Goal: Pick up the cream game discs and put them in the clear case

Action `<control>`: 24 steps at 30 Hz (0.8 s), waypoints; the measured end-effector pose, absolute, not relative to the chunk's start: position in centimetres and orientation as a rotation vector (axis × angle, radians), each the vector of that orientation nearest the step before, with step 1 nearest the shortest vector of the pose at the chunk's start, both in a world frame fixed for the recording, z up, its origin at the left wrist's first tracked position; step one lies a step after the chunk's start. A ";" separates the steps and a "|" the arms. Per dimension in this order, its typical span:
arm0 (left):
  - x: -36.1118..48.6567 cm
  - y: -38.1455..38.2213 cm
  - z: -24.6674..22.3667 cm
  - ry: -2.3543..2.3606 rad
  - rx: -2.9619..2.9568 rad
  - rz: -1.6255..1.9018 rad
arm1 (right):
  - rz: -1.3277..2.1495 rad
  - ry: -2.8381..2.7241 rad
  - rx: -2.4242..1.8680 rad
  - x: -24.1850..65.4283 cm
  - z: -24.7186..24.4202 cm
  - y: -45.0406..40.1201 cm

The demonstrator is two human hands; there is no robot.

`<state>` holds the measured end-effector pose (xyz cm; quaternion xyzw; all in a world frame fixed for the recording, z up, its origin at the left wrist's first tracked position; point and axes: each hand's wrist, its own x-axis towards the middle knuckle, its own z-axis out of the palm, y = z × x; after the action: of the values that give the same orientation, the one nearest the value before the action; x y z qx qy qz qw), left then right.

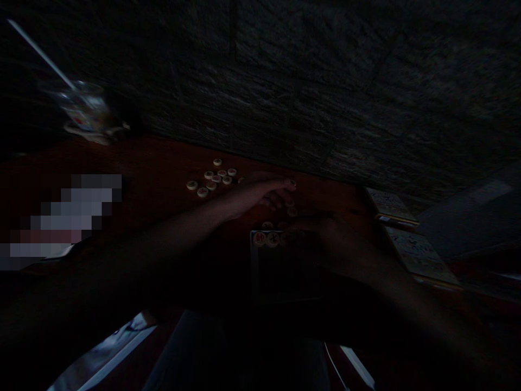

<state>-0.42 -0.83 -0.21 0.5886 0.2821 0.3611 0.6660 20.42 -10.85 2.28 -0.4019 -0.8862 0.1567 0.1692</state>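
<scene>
In the dim head view, my left hand (273, 191) reaches over the table with its index finger stretched out and the other fingers loosely bent. Chinese chess pieces (222, 173) lie in a loose group left of it, and another piece (292, 212) sits just below its fingertips. My right hand (325, 231) is over the right part of a dark open box (254, 271) with a pale rim; deep shadow hides its fingers. A red-marked piece (259, 239) and a dark-marked piece (273, 239) stand side by side along the box's far edge.
A cup with a straw (87, 106) stands at the back left. Two flat patterned boxes (393, 206) (421, 252) lie at the right. A rough stone wall (260, 81) closes off the table's (150, 157) far side. A blurred-out item (69, 217) lies at left.
</scene>
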 end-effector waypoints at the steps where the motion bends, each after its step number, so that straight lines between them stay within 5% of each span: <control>1: -0.4 -0.8 -0.2 0.637 1.330 0.813 | 0.451 -2.514 -1.137 20.4 2.3 -10.9; 24: -1.1 0.1 0.8 0.759 1.277 1.239 | 0.323 -2.003 -1.190 22.1 0.0 -8.1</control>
<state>-1.06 0.06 0.77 0.5434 0.3231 0.5272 0.5678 22.10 -8.07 -0.05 -0.4671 -0.7860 0.1266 0.3846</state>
